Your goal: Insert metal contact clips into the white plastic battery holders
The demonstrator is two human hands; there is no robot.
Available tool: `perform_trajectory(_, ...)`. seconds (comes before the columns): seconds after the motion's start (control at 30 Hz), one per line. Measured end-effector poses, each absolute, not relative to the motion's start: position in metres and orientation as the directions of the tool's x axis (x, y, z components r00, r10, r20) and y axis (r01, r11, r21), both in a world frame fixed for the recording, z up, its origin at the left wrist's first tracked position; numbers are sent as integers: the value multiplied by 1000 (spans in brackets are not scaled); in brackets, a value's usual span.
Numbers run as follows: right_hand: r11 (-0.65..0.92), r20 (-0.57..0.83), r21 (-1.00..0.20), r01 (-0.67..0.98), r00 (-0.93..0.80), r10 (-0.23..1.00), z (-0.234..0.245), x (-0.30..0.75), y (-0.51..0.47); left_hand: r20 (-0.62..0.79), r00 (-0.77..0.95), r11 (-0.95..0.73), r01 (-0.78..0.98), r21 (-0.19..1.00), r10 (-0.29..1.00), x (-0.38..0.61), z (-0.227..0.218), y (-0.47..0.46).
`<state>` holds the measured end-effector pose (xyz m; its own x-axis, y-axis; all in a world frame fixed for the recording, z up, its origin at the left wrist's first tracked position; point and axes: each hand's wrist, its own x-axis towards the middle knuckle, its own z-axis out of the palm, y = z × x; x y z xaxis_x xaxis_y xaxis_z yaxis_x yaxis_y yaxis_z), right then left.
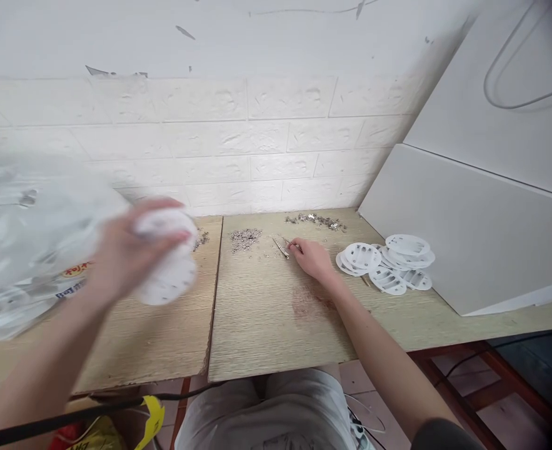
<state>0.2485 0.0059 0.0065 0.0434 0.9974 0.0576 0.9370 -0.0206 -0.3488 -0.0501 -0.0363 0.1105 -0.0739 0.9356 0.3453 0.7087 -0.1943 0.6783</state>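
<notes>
- left hand (128,247) has its grip clamped on some white discs (165,281) up off the surface (252,306), thumb across the front and fingers behind, probably to stop them fanning apart (all a bit blurred)
- right hand (312,257) sits low, fingertips pinching what looks like a thin metal piece (287,241), too small to be sure
- metal bits (246,239) lie heaped just left of it, I'd guess for short reaches
- finished-looking stack of discs (388,262) sits right, likely to leave elbow room
</notes>
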Motion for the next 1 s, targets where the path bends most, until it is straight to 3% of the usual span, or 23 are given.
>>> perform_trajectory(0.1, -35, 47, -337, 941, 53, 997, 7, 248, 5, 160, 98, -187, 566, 803, 982, -23, 80, -33)
perform_trajectory(0.23, -39, 40, -321, 946, 55, 998, 6, 248, 5, 97, 204, -190, 510, 839, 974, 8, 42, -22)
perform_trajectory(0.6, -46, 32, -315, 948, 59, 998, 4, 248, 6, 72, 460, -379, 620, 687, 885, 13, 22, -10)
perform_trajectory(1.0, -43, 44, -311, 949, 60, 997, 3, 246, 5, 163, 460, -462, 671, 580, 873, -2, 32, -20)
